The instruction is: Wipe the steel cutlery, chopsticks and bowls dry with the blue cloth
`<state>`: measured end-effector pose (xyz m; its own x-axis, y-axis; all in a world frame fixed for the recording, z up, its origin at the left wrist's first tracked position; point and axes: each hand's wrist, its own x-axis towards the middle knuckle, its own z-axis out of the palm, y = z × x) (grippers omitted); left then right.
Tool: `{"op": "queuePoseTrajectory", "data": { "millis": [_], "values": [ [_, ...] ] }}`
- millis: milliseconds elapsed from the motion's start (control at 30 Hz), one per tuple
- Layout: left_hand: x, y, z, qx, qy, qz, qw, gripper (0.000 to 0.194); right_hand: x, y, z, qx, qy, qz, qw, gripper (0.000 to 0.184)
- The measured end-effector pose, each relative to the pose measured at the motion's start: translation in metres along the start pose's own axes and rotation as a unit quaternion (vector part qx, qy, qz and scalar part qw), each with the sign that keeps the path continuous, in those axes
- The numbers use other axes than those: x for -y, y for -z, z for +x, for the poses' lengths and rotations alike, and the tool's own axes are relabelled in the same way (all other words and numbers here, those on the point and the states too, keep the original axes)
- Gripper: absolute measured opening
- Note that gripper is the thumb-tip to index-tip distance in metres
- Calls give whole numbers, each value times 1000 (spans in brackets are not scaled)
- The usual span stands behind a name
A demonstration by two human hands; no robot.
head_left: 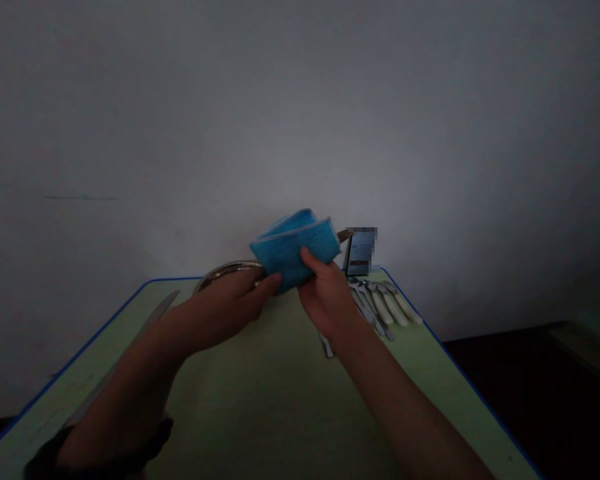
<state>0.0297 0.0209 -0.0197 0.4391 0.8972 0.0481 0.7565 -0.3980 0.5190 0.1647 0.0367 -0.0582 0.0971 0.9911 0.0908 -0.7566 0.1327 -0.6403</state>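
Observation:
A folded blue cloth [295,247] is raised over the far part of the table, its folds parting at the top. My right hand [326,290] grips its lower right side, thumb lying across the front. At the cloth's lower left corner, my left hand [240,293] closes on the edge, its fingers partly hidden. A narrow brownish tip [345,235] sticks out past the right end of the cloth; I cannot make out what it belongs to. Behind my left hand shows the rim of a shiny metal dish [225,269].
Several spoons and other cutlery, some with pale handles [397,312], lie at the table's right. Another metal piece [326,345] lies below my right wrist. A long blade [163,307] extends under my left forearm. A dark-framed screen [361,252] stands by the wall [300,120]. The green table [260,400] has blue edging.

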Motion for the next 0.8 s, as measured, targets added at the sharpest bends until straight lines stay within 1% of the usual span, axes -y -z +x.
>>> {"op": "queuePoseTrajectory", "data": {
  "millis": [100, 167, 233, 400, 467, 533, 633, 733, 800],
  "values": [
    [3, -5, -2, 31, -28, -28, 999, 46, -3, -2, 0, -66, -4, 41, 997, 21],
    [7, -8, -2, 53, -41, -42, 997, 49, -2, -2, 2, -108, 6, 62, 992, 27],
    [11, -10, -2, 68, -40, -53, 996, 49, 2, -1, 4, -142, 26, 72, 987, 29],
    [10, -12, -5, 128, -16, -103, 986, 47, 24, 10, 14, -186, 59, 64, 979, 33],
    [8, -10, -7, 141, -25, -106, 984, 45, 32, 14, 18, -201, 74, 71, 974, 34],
    [7, -9, -7, 140, -45, -102, 984, 43, 35, 16, 20, -207, 96, 70, 971, 34],
    [11, -7, -6, 127, -76, -106, 983, 39, 31, 17, 18, -191, 112, 30, 975, 36],
    [16, -4, -5, 129, -75, -111, 983, 39, 24, 15, 14, -158, 103, -9, 982, 41],
    [17, -2, -6, 136, -68, -113, 982, 39, 21, 14, 12, -139, 96, -12, 986, 44]
  ]
}}
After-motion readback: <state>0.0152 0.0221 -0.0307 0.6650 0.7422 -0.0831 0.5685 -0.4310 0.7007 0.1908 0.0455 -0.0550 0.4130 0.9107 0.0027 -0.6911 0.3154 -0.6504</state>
